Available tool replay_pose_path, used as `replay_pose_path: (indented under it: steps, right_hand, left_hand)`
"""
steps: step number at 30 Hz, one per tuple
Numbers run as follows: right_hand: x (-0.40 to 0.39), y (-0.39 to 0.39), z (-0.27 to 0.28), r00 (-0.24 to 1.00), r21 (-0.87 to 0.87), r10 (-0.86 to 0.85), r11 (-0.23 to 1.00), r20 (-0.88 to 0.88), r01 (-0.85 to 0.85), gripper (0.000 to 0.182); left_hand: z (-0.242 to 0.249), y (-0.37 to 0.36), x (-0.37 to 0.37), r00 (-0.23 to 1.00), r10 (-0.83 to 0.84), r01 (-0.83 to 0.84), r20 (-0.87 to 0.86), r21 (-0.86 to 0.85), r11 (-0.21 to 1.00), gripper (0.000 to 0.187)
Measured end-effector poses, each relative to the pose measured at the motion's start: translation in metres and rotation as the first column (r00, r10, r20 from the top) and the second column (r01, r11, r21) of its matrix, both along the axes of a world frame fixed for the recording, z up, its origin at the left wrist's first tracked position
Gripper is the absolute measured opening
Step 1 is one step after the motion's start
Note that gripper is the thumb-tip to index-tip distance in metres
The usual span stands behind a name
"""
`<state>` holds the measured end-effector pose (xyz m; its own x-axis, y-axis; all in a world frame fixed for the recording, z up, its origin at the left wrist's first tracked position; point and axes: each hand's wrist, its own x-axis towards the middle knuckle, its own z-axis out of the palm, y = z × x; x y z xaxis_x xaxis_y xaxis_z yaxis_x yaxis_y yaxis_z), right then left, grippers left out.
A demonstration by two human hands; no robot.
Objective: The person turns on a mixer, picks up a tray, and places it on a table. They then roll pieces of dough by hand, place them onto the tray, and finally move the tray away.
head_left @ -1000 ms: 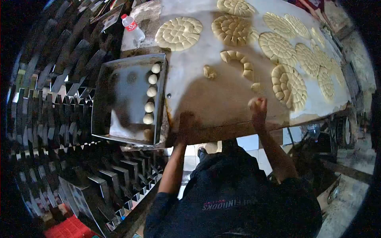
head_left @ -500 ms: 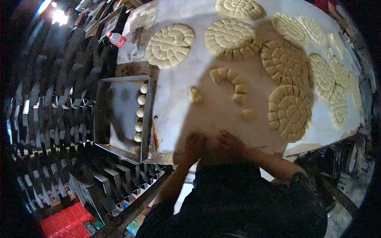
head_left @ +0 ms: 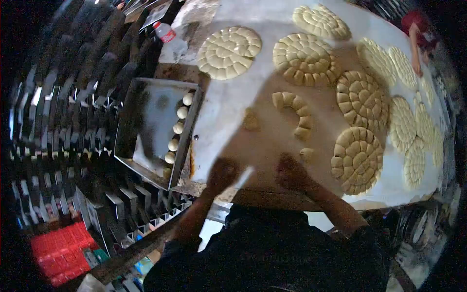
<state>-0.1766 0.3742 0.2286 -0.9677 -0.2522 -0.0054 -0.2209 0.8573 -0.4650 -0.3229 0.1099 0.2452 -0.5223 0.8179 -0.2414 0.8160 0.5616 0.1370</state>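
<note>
My left hand (head_left: 224, 173) is low over the near edge of the table, right of the metal tray. My right hand (head_left: 292, 170) is a short way to its right, just below a small dough piece (head_left: 306, 155). Shadow and blur hide the fingers of both hands, so I cannot make out anything in them. Ahead of them lies a curved strip of dough pieces (head_left: 300, 114), with a small dough lump (head_left: 251, 119) to its left. Nearest on the right is a round of dough pieces set in rings (head_left: 357, 160).
The metal tray (head_left: 127, 124) holds several dough balls (head_left: 179, 127) along its right side. More dough rounds (head_left: 228, 52) cover the table's far and right parts. A plastic bottle (head_left: 165, 33) lies at the far left. Another person's arm (head_left: 415, 51) reaches in from the right.
My hands have moved apart, the left one leftward and the right one slightly rightward. The view has shifted and turned. More of another person shows at the upper right.
</note>
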Motion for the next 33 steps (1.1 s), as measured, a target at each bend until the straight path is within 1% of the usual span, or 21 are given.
replay_pose_path:
  steps: [1, 2, 3, 4, 5, 6, 7, 10, 11, 14, 16, 18, 19, 21, 22, 23, 24, 25, 27, 31, 33]
  right_hand:
    - [-0.017, 0.008, 0.031, 0.947, 0.044, -0.148, 0.989, 0.284, 0.141, 0.032]
    - [-0.032, 0.005, 0.028, 0.948, 0.047, -0.135, 0.991, 0.288, 0.127, 0.032]
    - [-0.047, 0.000, 0.023, 0.987, 0.196, -0.159, 0.968, -0.018, 0.159, 0.026]
    - [-0.058, -0.009, 0.017, 0.939, 0.321, -0.121, 0.919, -0.322, 0.229, 0.023]
    - [-0.064, -0.024, 0.010, 0.944, 0.329, -0.106, 0.920, -0.314, 0.213, 0.023]
    - [-0.070, -0.042, 0.001, 0.882, 0.110, -0.359, 0.907, -0.307, 0.407, 0.022]
    - [-0.078, -0.057, -0.006, 0.772, -0.105, -0.587, 0.808, -0.247, 0.580, 0.023]
    - [-0.041, -0.090, -0.023, 0.767, -0.134, -0.486, 0.869, -0.419, 0.477, 0.020]
    - [-0.014, -0.086, -0.037, 0.818, 0.060, -0.365, 0.899, -0.446, 0.434, 0.018]
    - [-0.014, -0.084, 0.047, 0.906, 0.200, -0.403, 0.906, 0.132, 0.374, 0.015]
    - [-0.005, -0.053, 0.036, 0.920, 0.334, -0.348, 0.902, 0.183, 0.275, 0.015]
    - [-0.027, -0.059, 0.024, 0.963, 0.263, -0.253, 0.939, 0.093, 0.221, 0.016]
    - [-0.042, -0.064, 0.022, 0.985, 0.193, -0.171, 0.967, -0.004, 0.168, 0.018]
    - [-0.109, -0.148, 0.069, 0.963, -0.123, -0.262, 0.955, 0.064, 0.268, 0.021]
    - [-0.148, -0.199, 0.104, 0.960, -0.232, -0.268, 0.931, 0.086, 0.280, 0.023]
    - [-0.174, -0.228, 0.098, 0.962, -0.296, -0.210, 0.943, -0.174, 0.152, 0.027]
    - [-0.202, -0.273, 0.141, 0.968, -0.516, -0.240, 0.821, 0.077, 0.245, 0.031]
    - [-0.219, -0.309, 0.120, 0.968, -0.646, -0.244, 0.748, -0.055, 0.152, 0.032]
    - [-0.267, -0.334, 0.112, 0.982, -0.472, -0.015, 0.878, -0.190, -0.078, 0.031]
    - [-0.281, -0.351, 0.062, 0.944, -0.266, 0.034, 0.956, -0.328, -0.126, 0.031]
    - [-0.256, -0.330, 0.065, 0.924, -0.208, 0.023, 0.972, -0.382, -0.110, 0.030]
  left_hand:
    - [0.000, 0.001, -0.020, 0.995, 0.069, -0.053, -0.074, 0.196, 0.979, 0.023]
    - [0.000, 0.003, -0.040, 0.980, 0.144, -0.079, -0.135, 0.401, 0.913, 0.024]
    - [0.000, 0.004, -0.060, 0.960, 0.214, -0.072, -0.180, 0.581, 0.811, 0.025]
    - [-0.034, 0.017, -0.077, 0.967, 0.182, -0.052, -0.181, 0.558, 0.828, 0.025]
    - [-0.032, 0.040, -0.073, 0.946, 0.166, -0.060, -0.279, 0.354, 0.933, 0.024]
    - [-0.028, 0.064, -0.069, 0.923, 0.100, -0.055, -0.372, 0.129, 0.990, 0.022]
    - [0.024, 0.071, -0.057, 0.980, 0.165, -0.130, -0.116, 0.257, 0.958, 0.024]
    - [0.032, 0.035, -0.020, 0.965, 0.169, -0.239, 0.199, 0.409, 0.881, 0.026]
    - [0.017, 0.015, -0.009, 0.962, 0.140, -0.236, 0.234, 0.459, 0.856, 0.026]
    - [-0.029, -0.047, 0.016, 0.942, 0.042, -0.244, 0.332, 0.598, 0.763, 0.028]
    - [-0.015, -0.087, 0.005, 0.930, 0.022, -0.268, 0.366, 0.639, 0.721, 0.028]
    - [0.062, -0.139, -0.043, 0.537, 0.166, -0.760, 0.827, 0.390, 0.520, 0.024]
    - [0.083, -0.166, -0.064, 0.498, 0.206, -0.821, 0.842, 0.382, 0.424, 0.025]
    - [0.100, -0.219, -0.103, 0.885, 0.447, -0.410, 0.132, 0.676, 0.612, 0.027]
    - [0.096, -0.239, -0.119, 0.858, 0.499, -0.332, -0.119, 0.612, 0.718, 0.028]
    - [0.098, -0.256, -0.136, 0.871, 0.478, -0.478, -0.110, 0.032, 0.878, 0.031]
    - [0.072, -0.268, -0.146, 0.821, 0.568, -0.556, -0.053, 0.145, 0.818, 0.034]
    - [0.046, -0.275, -0.152, 0.766, 0.643, -0.625, 0.014, 0.251, 0.739, 0.037]
    - [0.051, -0.275, -0.149, 0.780, 0.625, -0.602, -0.034, 0.233, 0.764, 0.040]
    - [0.042, -0.278, -0.149, 0.816, 0.578, -0.570, -0.012, 0.151, 0.808, 0.045]
    - [0.083, -0.276, -0.152, 0.916, 0.394, -0.394, 0.078, -0.016, 0.919, 0.065]
